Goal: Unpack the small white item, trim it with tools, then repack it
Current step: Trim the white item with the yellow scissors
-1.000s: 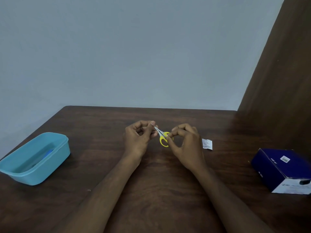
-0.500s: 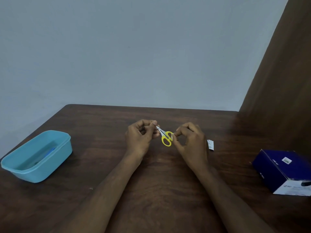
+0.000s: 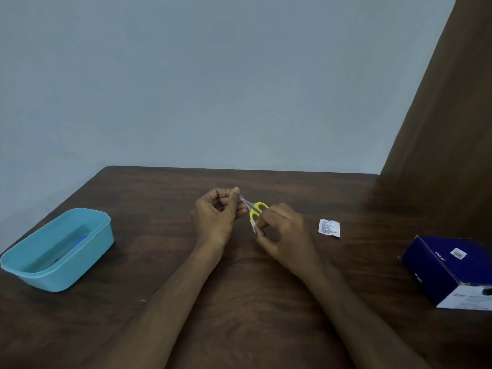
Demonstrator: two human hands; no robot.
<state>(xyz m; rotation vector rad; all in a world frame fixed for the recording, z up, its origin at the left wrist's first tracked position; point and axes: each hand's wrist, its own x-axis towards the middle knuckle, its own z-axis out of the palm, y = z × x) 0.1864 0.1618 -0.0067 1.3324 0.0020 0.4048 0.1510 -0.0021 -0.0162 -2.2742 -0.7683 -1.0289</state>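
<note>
My right hand (image 3: 282, 230) grips small yellow-handled scissors (image 3: 254, 209) (steel blades) while my left hand (image 3: 215, 217) pinches their tip above the wood-grain counter (image 3: 159, 198).

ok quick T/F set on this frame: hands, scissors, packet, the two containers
1. The right hand holds the yellow-handled scissors. True.
2. The scissors lie flat on the table. False: they are held up between the two hands, blades pointing toward the left hand.
3. The small white packet lies on the table to the right of the right hand, touched by neither hand. True.
4. The blue box sits at the table's left edge. False: it is at the right; the teal tub is at the left.
5. The left hand's fingers are spread flat on the table. False: they are curled, fingertips pinched together at the blade tips; what they pinch is too small to tell.
</note>
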